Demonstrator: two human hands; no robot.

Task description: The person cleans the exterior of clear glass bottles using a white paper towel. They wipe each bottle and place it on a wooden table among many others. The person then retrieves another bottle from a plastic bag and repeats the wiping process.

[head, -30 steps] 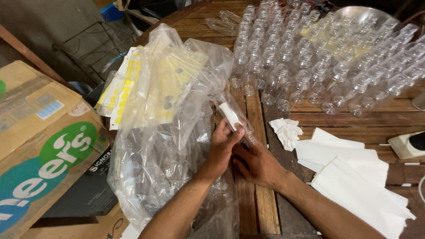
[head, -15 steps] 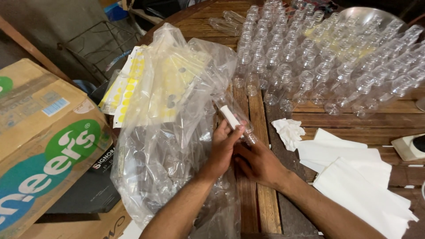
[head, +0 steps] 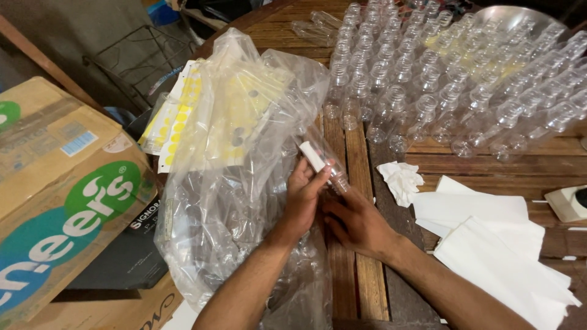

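a small clear bottle (head: 327,168) is being held between both hands above the tabletop (head: 361,287), at the edge of a big crumpled plastic bag (head: 238,183). the left hand (head: 306,198) is gripping it from below, and its thumb is pressing a white label strip (head: 312,156) onto the bottle's side. the right hand (head: 354,223) is clasping the lower end. compared with a second ago the hands are barely shifting and the strip is staying put, so the label seems to be getting smoothed down. sheets of yellow stickers (head: 177,116) are lying inside the bag, rows of empty bottles (head: 452,79) are crowding the tabletop beyond, white paper (head: 489,238) is lying to the right, and a cardboard box (head: 61,201) is sitting to the left.
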